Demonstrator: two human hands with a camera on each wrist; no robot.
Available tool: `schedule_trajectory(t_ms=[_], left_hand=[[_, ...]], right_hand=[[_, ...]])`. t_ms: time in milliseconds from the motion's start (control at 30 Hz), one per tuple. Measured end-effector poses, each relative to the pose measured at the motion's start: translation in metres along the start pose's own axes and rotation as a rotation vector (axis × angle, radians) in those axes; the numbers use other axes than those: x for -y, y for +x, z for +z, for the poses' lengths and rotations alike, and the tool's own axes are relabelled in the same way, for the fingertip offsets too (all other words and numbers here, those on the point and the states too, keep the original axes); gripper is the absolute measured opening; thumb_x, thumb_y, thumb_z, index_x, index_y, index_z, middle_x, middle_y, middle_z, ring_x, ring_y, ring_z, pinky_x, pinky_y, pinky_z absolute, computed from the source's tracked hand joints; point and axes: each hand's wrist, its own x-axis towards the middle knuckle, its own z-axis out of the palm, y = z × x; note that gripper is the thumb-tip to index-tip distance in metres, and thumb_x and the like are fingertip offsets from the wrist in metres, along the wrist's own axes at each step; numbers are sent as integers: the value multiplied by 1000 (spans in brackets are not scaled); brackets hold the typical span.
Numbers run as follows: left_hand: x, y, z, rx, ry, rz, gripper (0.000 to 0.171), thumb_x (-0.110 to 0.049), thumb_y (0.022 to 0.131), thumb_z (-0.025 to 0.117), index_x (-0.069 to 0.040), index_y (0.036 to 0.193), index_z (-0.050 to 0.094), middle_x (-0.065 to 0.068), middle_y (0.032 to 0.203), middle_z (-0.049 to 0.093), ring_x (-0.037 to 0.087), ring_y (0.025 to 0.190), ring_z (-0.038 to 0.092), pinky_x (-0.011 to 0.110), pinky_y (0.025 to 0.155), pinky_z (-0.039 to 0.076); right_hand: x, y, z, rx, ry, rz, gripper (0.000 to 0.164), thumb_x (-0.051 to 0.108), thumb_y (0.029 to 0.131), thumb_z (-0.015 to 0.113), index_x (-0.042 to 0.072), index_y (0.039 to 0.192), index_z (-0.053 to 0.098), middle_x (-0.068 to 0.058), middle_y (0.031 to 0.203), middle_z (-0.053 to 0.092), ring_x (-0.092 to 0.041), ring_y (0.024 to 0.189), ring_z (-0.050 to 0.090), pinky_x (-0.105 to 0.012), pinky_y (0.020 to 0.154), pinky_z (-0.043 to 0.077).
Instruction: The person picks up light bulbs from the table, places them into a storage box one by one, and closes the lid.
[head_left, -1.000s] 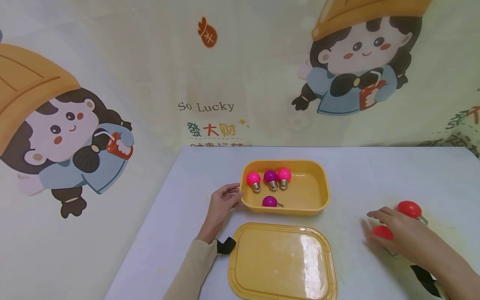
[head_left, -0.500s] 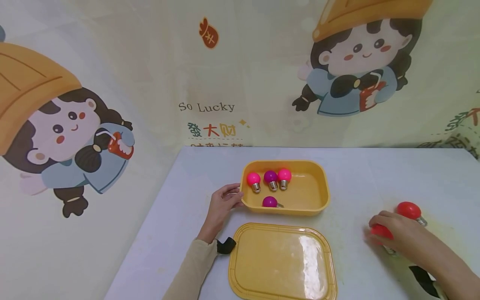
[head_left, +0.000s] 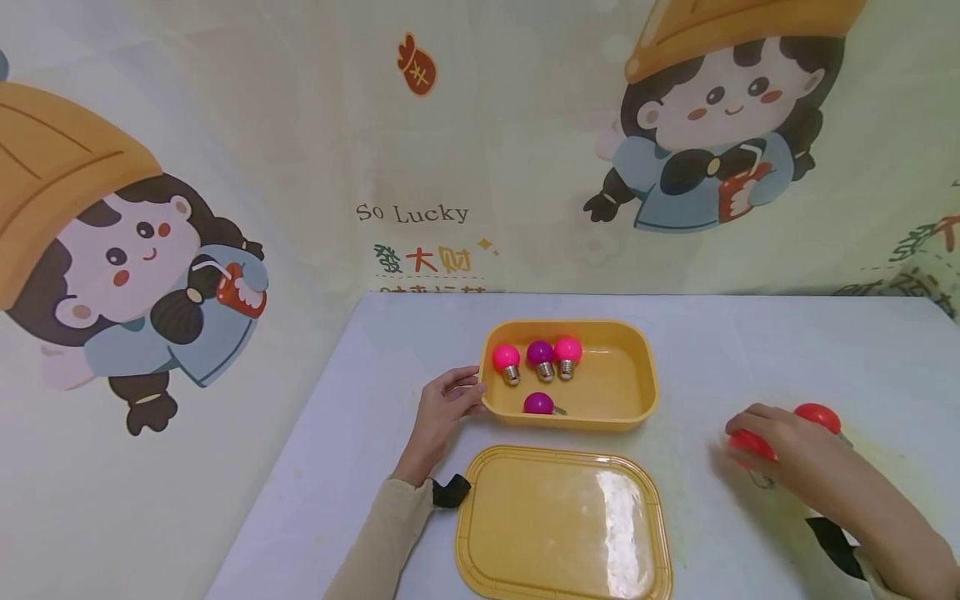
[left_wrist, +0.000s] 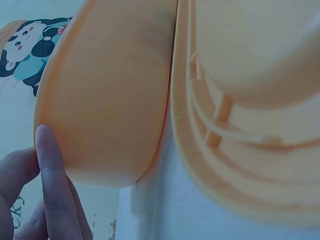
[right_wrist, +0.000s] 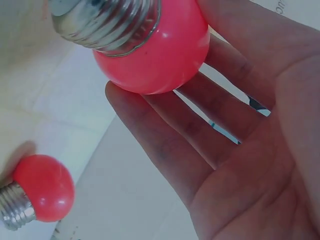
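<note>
My right hand (head_left: 787,454) grips a red light bulb (right_wrist: 155,60) by its round globe, the fingertips along one side and the thumb on the other. The metal screw base points away from the palm. Beside that hand lies a second red bulb (head_left: 819,414), partly covered by it in the head view. At the left end of a yellow plastic box (head_left: 618,375), my left hand (head_left: 446,408) holds the rim between thumb and fingers. Inside the box lie two pink bulbs, one of them this pink bulb (head_left: 506,358), and two purple ones, including this purple bulb (head_left: 538,403).
A yellow lid (head_left: 540,525) lies flat on the white table (head_left: 705,350), just in front of the box. Behind the table hangs a cream cloth (head_left: 525,150) printed with cartoon figures and lettering.
My right hand's fingers have closed round the nearer red bulb and moved it slightly left and away from me. The left hand and the box stay in place.
</note>
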Motion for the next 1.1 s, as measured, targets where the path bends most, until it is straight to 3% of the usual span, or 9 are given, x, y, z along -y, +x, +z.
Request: schedule_trajectory(t_ms=[433, 667, 1100], left_hand=[[-2, 2, 0, -7, 11, 0, 39, -6, 90, 72, 2, 127, 62, 18, 114, 61, 20, 87, 67, 32, 75, 63], [-2, 0, 0, 0, -7, -11, 41, -5, 90, 73, 3, 128, 61, 22, 117, 59, 21, 89, 67, 32, 75, 63], [-2, -1, 0, -5, -20, -1, 39, -3, 89, 72, 2, 126, 62, 18, 113, 60, 16, 83, 67, 30, 73, 63]], right_hand=[[16, 6, -6, -135, 9, -88, 29, 19, 72, 88, 12, 95, 72, -1, 94, 68, -26, 86, 67, -46, 70, 61], [31, 16, -11, -118, 27, -89, 31, 20, 74, 88, 11, 99, 73, -3, 96, 69, -27, 88, 67, -45, 72, 62], [53, 29, -25, -161, 50, -131, 32, 19, 76, 86, 10, 104, 73, -7, 102, 69, -28, 92, 66, -46, 76, 62]])
